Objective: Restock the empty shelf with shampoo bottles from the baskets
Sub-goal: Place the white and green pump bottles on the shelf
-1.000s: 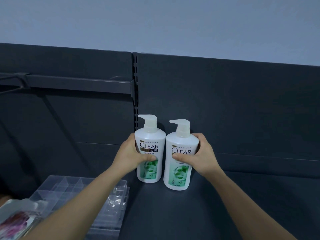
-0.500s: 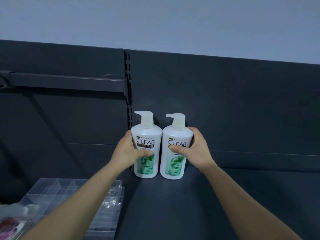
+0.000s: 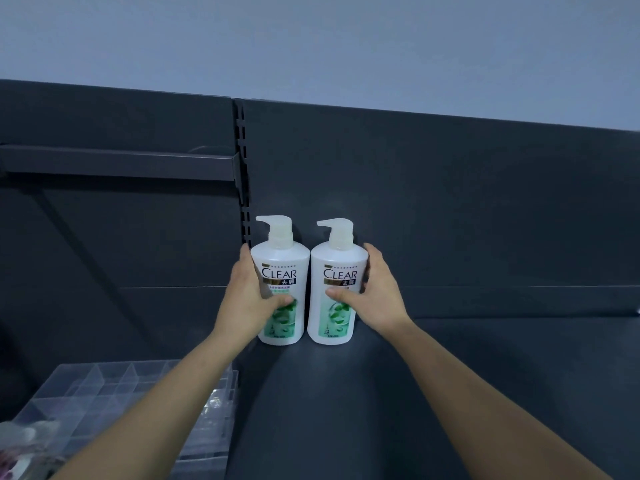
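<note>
Two white CLEAR shampoo bottles with pump tops stand upright side by side at the back of the dark shelf [image 3: 346, 410], close to its back panel. My left hand [image 3: 247, 299] wraps the left shampoo bottle [image 3: 287, 261] from its left side, thumb across the green label. My right hand [image 3: 375, 299] wraps the right shampoo bottle [image 3: 337, 261] from its right side, thumb on the label. Both bottles rest on the shelf surface with a narrow gap between them. No basket is in view.
A clear plastic divided organizer [image 3: 114, 386] sits on the neighbouring shelf at lower left, with a pinkish packet [image 3: 20, 455] at its near corner. A slotted upright [image 3: 244, 174] and a higher shelf edge [image 3: 117, 164] lie to the left. Bare shelf extends to the right.
Both hands pushed the two bottles back toward the rear panel and set the tilted right bottle upright beside the left one; the bottles now stand level on the shelf.
</note>
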The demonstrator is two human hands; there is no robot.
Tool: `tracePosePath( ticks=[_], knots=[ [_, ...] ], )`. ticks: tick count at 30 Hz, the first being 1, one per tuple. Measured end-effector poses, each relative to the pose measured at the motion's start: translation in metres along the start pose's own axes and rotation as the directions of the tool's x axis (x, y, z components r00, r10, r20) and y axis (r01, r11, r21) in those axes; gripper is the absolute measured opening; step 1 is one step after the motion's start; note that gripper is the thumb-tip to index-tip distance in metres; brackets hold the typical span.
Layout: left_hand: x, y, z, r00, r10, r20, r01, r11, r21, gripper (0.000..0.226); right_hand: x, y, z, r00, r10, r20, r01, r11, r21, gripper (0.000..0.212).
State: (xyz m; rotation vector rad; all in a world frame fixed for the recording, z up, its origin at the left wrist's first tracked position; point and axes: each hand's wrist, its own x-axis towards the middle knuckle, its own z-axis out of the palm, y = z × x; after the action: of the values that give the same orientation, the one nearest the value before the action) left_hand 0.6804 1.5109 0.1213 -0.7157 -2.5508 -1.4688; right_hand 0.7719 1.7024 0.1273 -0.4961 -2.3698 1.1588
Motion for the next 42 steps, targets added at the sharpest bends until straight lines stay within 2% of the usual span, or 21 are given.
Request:
tracePosePath(
  ticks=[1, 3, 5, 6, 8, 11, 18, 25, 33, 42],
  knots=[
    [-0.004, 0.002, 0.001, 0.999, 0.042, -0.032, -0.039, 0.996, 0.077, 0.101, -0.004, 0.000, -0.001, 1.000, -0.002, 0.000, 0.002, 0.999, -0.042, 0.111],
    [-0.013, 0.005, 0.004, 0.964, 0.249, -0.095, -0.214, 0.937, 0.276, 0.102, -0.014, 0.003, -0.004, 1.000, 0.003, -0.005, -0.004, 0.989, -0.145, 0.107],
    [-0.022, 0.008, 0.008, 0.882, 0.466, -0.073, -0.385, 0.800, 0.461, 0.094, -0.024, 0.009, -0.008, 1.000, 0.005, -0.023, -0.011, 0.964, -0.264, 0.104],
    [-0.025, 0.010, 0.010, 0.850, 0.526, -0.040, -0.434, 0.741, 0.513, 0.091, -0.030, 0.013, -0.010, 1.000, 0.005, -0.022, -0.012, 0.945, -0.326, 0.101],
    [-0.033, 0.015, 0.017, 0.815, 0.578, 0.042, -0.495, 0.657, 0.569, 0.088, -0.043, 0.018, -0.015, 1.000, 0.010, 0.002, -0.009, 0.902, -0.431, 0.093],
    [-0.045, 0.020, 0.030, 0.795, 0.572, 0.202, -0.566, 0.580, 0.586, 0.084, -0.064, 0.028, -0.024, 0.999, 0.043, 0.012, -0.030, 0.844, -0.535, 0.084],
    [-0.076, 0.038, 0.067, 0.745, 0.425, 0.514, -0.666, 0.507, 0.547, 0.078, -0.115, 0.057, -0.059, 0.991, 0.136, -0.018, -0.109, 0.704, -0.702, 0.074],
    [-0.117, 0.082, 0.107, 0.668, 0.394, 0.631, -0.735, 0.480, 0.478, 0.071, -0.185, 0.078, -0.116, 0.965, 0.249, -0.080, -0.223, 0.622, -0.750, 0.059],
    [-0.183, 0.148, 0.162, 0.541, 0.535, 0.649, -0.831, 0.460, 0.313, 0.072, -0.276, 0.103, -0.190, 0.905, 0.347, -0.247, -0.409, 0.543, -0.733, 0.055],
    [-0.240, 0.214, 0.228, 0.300, 0.678, 0.671, -0.934, 0.353, 0.060, 0.066, -0.360, 0.119, -0.246, 0.753, 0.459, -0.472, -0.651, 0.412, -0.637, 0.053]
  ],
)
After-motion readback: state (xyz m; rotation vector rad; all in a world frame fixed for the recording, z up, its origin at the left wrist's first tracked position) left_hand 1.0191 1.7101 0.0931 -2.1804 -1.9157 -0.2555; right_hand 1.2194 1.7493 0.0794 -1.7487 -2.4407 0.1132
